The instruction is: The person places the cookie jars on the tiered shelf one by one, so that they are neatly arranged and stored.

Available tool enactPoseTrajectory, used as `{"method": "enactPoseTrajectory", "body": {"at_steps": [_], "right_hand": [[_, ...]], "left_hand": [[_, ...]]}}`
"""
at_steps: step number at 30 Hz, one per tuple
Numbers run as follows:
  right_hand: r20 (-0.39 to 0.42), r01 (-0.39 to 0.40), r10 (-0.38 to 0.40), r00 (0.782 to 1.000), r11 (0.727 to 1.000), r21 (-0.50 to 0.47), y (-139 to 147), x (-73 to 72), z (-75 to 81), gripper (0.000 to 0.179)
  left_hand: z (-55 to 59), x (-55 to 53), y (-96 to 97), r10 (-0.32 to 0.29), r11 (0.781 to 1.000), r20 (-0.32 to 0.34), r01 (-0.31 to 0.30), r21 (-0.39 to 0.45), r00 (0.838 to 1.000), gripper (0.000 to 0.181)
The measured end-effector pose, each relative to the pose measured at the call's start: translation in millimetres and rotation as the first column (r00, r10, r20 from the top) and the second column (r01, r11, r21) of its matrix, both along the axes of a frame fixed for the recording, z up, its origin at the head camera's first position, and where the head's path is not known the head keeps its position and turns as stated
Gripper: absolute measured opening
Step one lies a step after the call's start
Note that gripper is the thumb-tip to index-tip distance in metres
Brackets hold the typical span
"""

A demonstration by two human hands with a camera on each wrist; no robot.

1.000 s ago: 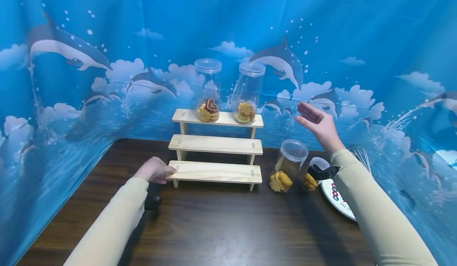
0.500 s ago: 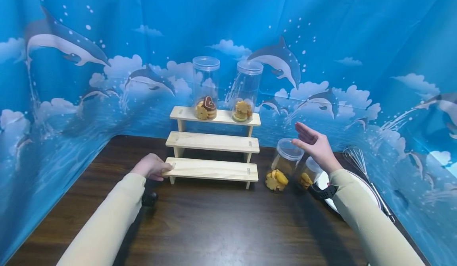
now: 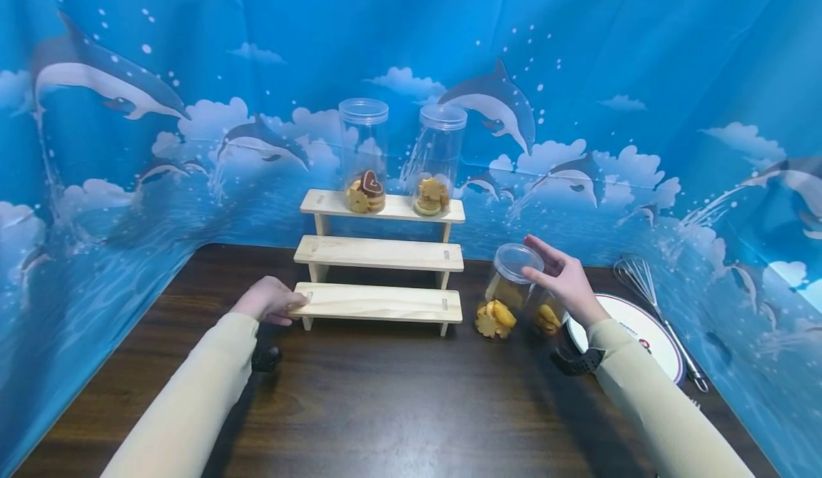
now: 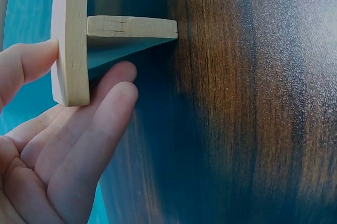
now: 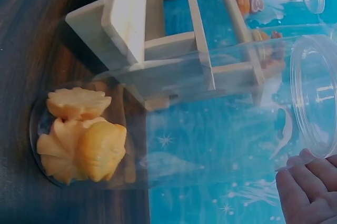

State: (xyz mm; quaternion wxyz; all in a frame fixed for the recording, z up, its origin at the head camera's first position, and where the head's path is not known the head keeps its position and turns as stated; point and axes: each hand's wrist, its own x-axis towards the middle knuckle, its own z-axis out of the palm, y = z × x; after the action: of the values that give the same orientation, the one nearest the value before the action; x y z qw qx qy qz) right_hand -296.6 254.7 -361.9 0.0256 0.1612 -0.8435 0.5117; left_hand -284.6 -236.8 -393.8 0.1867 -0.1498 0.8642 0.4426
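Observation:
A three-tier wooden stand (image 3: 379, 252) stands on the dark wood table. My left hand (image 3: 266, 299) pinches the left end of its lowest board; in the left wrist view the thumb (image 4: 29, 63) lies on the board's top and the fingers (image 4: 100, 129) reach underneath. My right hand (image 3: 568, 285), fingers loosely spread, is beside the lid of a tall clear jar (image 3: 516, 262), fingertips right at the lid's edge. Yellow cookies (image 5: 87, 139) lie at this jar's bottom. A second cookie jar (image 3: 548, 315) is partly hidden behind the right hand.
On the stand's top board are two tall clear jars, one with a heart cookie (image 3: 371, 183), the other with pale cookies (image 3: 432, 194). A white plate (image 3: 648, 332) and a whisk (image 3: 655, 299) lie at right. A blue dolphin curtain (image 3: 257, 57) hangs behind the table.
My right hand has come down and slightly left, from above the jars to the near jar's lid. My left hand keeps its pinch on the lowest board. The head view has shifted slightly.

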Motion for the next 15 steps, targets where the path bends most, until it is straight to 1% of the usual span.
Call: {"method": "enactPoseTrajectory", "body": {"at_steps": [6, 15], "right_hand": [[0.010, 0.019, -0.019, 1.000, 0.999, 0.042, -1.2, 5.2, -3.4, 0.062], [0.039, 0.060, -0.061, 0.997, 0.998, 0.015, 1.5, 4.2, -9.6, 0.066]], "left_hand": [[-0.4, -0.7, -0.2, -0.001, 1.000, 0.001, 0.001, 0.001, 1.000, 0.029], [-0.8, -0.1, -0.9, -0.002, 1.000, -0.004, 0.002, 0.013, 1.000, 0.030]]}}
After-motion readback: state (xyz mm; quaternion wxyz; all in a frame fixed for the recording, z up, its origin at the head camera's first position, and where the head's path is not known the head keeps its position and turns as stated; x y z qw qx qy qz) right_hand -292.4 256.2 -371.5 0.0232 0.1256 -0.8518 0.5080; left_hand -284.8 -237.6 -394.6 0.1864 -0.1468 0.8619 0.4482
